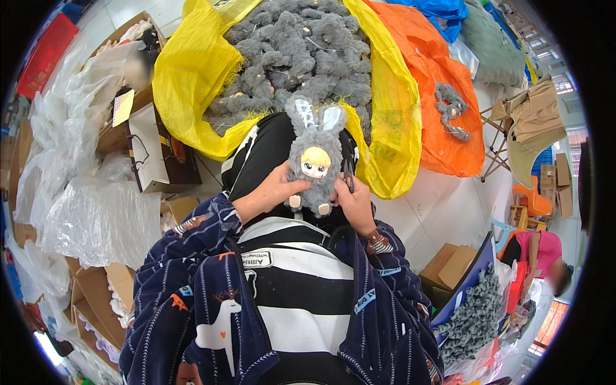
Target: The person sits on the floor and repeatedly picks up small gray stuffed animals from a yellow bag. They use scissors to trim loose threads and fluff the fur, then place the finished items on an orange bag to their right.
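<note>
A grey plush bunny doll (310, 154) with a yellow-haired face, long upright ears and pale feet is held up over my lap. My left hand (277, 189) grips its left side, thumb on the front near the belly. My right hand (355, 200) is closed beside the doll's right side, its fingers against the fur. A dark slim tool (350, 175) sticks up from that hand; its kind cannot be made out. Beyond my knees, a big yellow woven sack (394, 128) lies open, full of grey plush pieces (292, 61).
An orange sack (443, 64) with a grey plush piece (451, 109) on it lies to the right. Cardboard boxes and clear plastic bags (96, 218) crowd the left. A folding stool (507, 135) stands at right; another person in pink (541, 256) is at lower right.
</note>
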{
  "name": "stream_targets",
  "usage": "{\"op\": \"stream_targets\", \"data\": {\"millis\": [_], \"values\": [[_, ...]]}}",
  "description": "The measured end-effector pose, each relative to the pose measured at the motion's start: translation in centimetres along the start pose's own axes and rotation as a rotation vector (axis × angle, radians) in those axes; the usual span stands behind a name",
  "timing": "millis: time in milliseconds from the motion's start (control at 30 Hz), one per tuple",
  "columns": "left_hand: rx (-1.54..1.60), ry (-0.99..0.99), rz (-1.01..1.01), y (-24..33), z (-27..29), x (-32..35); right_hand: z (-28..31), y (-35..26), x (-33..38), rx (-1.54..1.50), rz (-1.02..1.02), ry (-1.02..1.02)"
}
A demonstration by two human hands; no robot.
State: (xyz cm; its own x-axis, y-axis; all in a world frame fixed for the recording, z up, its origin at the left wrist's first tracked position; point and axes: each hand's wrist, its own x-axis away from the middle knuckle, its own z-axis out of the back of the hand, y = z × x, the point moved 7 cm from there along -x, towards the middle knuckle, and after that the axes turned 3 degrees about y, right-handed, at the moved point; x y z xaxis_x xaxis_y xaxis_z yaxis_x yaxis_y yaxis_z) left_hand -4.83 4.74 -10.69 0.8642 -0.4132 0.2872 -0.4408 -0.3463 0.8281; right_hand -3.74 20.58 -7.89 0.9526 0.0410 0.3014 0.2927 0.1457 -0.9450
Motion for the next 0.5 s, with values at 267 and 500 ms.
{"op": "stream_targets", "data": {"millis": [267,500], "values": [[0.290,0.029,0.102,0.0,0.2,-0.7,0.2,-0.1,-0.6,-0.659,-0.204,0.027],[0.357,0.006,0.173,-0.3,0.0,-0.8,-1.0,-2.8,1.5,0.320,0.327,-0.052]]}}
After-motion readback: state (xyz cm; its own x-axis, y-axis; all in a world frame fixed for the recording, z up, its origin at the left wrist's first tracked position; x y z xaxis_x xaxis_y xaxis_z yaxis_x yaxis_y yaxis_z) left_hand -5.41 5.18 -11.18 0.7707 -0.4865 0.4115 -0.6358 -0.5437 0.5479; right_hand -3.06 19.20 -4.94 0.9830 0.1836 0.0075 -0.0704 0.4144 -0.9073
